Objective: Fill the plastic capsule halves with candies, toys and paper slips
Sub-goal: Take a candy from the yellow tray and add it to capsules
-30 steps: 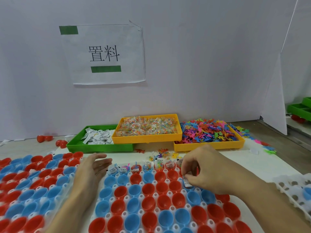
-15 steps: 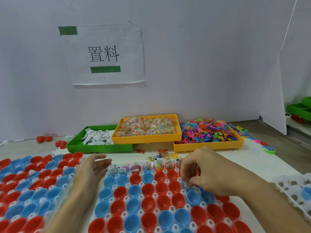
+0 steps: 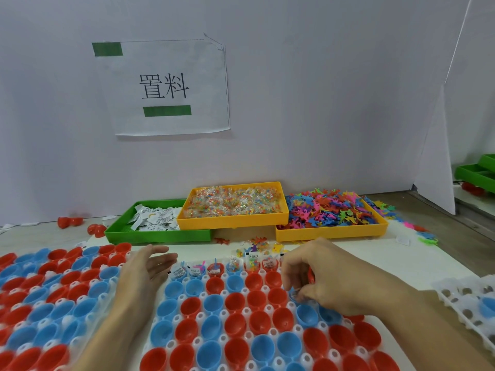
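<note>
White wall panels back the surface (image 3: 361, 259), where red and blue capsule halves (image 3: 238, 314) sit in a white holder. Behind it lie trays of paper slips (image 3: 154, 222), candies (image 3: 233, 202) and toys (image 3: 329, 215). Left hand (image 3: 144, 274) rests with fingers straight beside the holder; right hand (image 3: 318, 279) has fingertips curled over a capsule, pinching something small.

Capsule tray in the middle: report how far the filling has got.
Done: only the back row holds candy, toys and slips. In hand: the right hand works at the second row's right end, fingers curled; its contents are unclear. The left hand rests open. Left: the remaining empty halves.
</note>
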